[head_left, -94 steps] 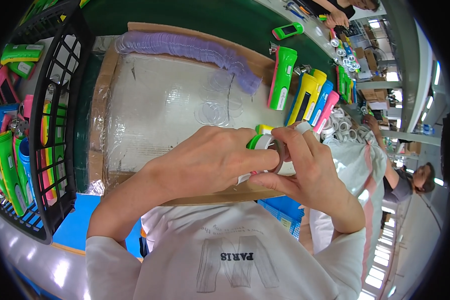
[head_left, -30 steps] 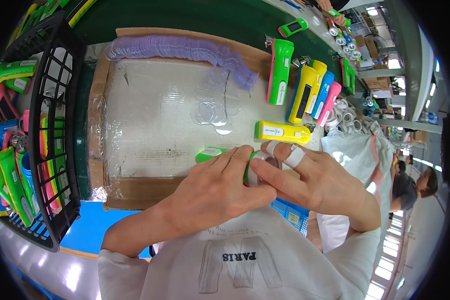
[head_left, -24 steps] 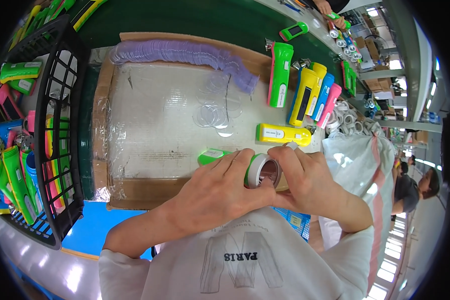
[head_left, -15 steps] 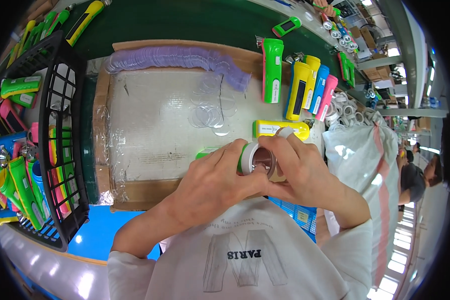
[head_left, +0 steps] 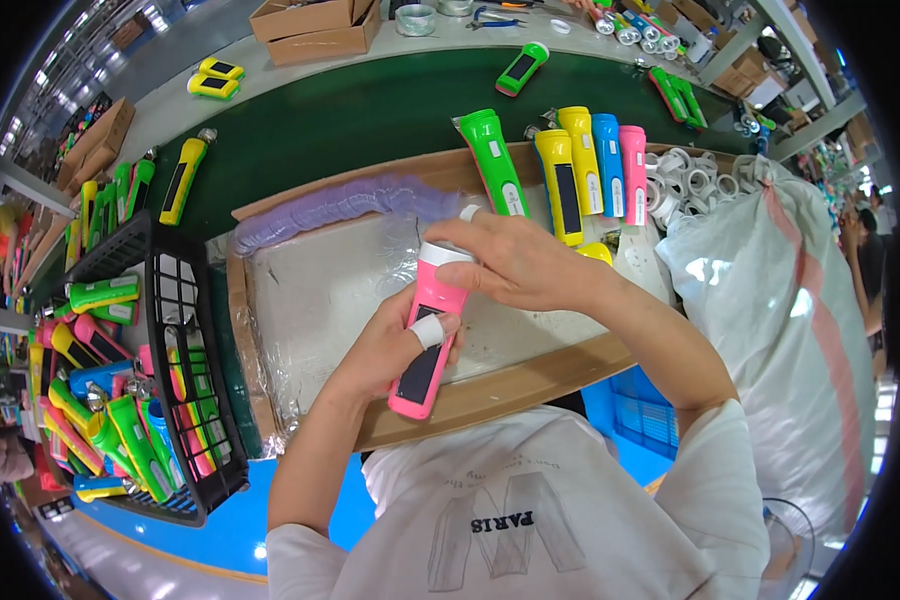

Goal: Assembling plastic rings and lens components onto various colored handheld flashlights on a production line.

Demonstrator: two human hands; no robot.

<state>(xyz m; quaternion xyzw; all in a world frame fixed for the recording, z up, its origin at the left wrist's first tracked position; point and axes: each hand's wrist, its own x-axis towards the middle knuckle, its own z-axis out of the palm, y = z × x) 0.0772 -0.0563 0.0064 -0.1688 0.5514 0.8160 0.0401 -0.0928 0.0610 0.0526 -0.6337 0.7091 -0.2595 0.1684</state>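
Observation:
A pink flashlight (head_left: 417, 392) with a long black panel is held over the cardboard-edged tray, its head tilted away from me. My left hand (head_left: 378, 350) wraps round its body, with the taped thumb lying across the panel. At the top end, the fingers of my right hand (head_left: 535, 262) grip the white ring (head_left: 446, 252) round the head; one finger has white tape on it. Behind my hands, a long row of purple-tinted clear discs (head_left: 335, 212) lies along the tray's far side. My right hand partly hides a yellow flashlight (head_left: 596, 252).
Left stands a black crate (head_left: 210, 400) full of colourful flashlights. Several flashlights, including a blue one (head_left: 607, 165), stand upright at the tray's far right, beside a pile of white rings (head_left: 695, 180). A big white sack (head_left: 770, 300) bulges at right. Beyond runs a green belt (head_left: 300, 160).
The flashlight has turned: its open ringed end faced me, and now its pink side with the black panel shows. Both hands have shifted their grip. My view has tilted farther up.

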